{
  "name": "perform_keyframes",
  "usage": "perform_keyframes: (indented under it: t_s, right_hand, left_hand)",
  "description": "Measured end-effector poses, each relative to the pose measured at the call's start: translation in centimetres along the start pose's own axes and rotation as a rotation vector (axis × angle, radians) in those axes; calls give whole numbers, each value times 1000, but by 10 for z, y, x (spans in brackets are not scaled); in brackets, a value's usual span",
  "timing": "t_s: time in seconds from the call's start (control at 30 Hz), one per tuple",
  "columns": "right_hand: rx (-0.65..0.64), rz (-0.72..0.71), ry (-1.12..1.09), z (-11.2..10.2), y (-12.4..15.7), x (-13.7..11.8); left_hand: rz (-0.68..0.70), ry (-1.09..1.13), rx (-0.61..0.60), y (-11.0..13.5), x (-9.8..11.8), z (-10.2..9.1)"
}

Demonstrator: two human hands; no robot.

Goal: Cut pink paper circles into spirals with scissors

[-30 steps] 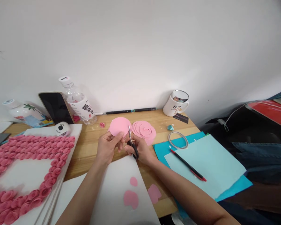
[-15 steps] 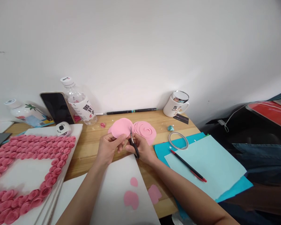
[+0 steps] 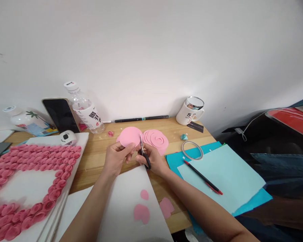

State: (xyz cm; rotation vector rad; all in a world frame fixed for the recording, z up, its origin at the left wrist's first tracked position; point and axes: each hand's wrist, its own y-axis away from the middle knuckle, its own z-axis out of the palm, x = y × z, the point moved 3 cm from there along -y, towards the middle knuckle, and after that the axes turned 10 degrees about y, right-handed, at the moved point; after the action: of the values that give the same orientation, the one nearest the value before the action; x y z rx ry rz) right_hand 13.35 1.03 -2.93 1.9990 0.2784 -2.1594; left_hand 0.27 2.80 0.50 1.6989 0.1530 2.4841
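Between the thumb and fingers of my left hand (image 3: 116,158) is a round pink paper disc (image 3: 129,136), raised above the wooden table. My right hand (image 3: 154,158) is closed around the black handles of a pair of scissors (image 3: 145,158). The blades point away from me and meet the disc's right edge. Just beyond my right hand lie pink paper circles cut into spirals (image 3: 156,138). A small rolled pink paper flower (image 3: 110,133) sits on the table left of the disc. Pink scraps (image 3: 141,213) rest on a white sheet (image 3: 121,201) between my forearms.
At left, a white board carries rows of pink paper roses (image 3: 35,158). A plastic bottle (image 3: 87,114) and a phone (image 3: 61,115) stand behind it. A mug (image 3: 190,111) is at the back right. Blue sheets (image 3: 224,178) hold a tape roll (image 3: 192,150) and a pen (image 3: 202,176).
The disc has turned and shifted slightly in my left hand against the scissor blades. Both hands stay in nearly the same place.
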Motion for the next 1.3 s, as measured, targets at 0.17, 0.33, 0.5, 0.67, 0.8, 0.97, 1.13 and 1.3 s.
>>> perform_keyframes:
  t_s: [0.17, 0.33, 0.5, 0.67, 0.8, 0.97, 1.13, 1.3]
  right_hand:
    - [-8, 11, 25, -1, 0, 0]
    - [-10, 27, 32, 0, 0, 3]
    - [7, 37, 36, 3, 1, 3]
    - [6, 18, 20, 4, 0, -2]
    - [31, -28, -2, 1, -1, -8]
    - [28, -34, -26, 0, -1, -10]
    - [34, -26, -24, 0, -1, -8]
    - [34, 0, -13, 0, -1, -7]
  left_hand:
    - [14, 6, -3, 0, 3, 0]
    - [36, 42, 2, 0, 5, 2]
    - [35, 71, -1, 1, 3, 3]
    - [38, 27, 5, 0, -1, 2]
    - [3, -22, -5, 1, 0, 3]
    - [-9, -44, -1, 2, 2, 3]
    - [-7, -47, 9, 2, 2, 4]
    - [1, -39, 17, 2, 4, 5]
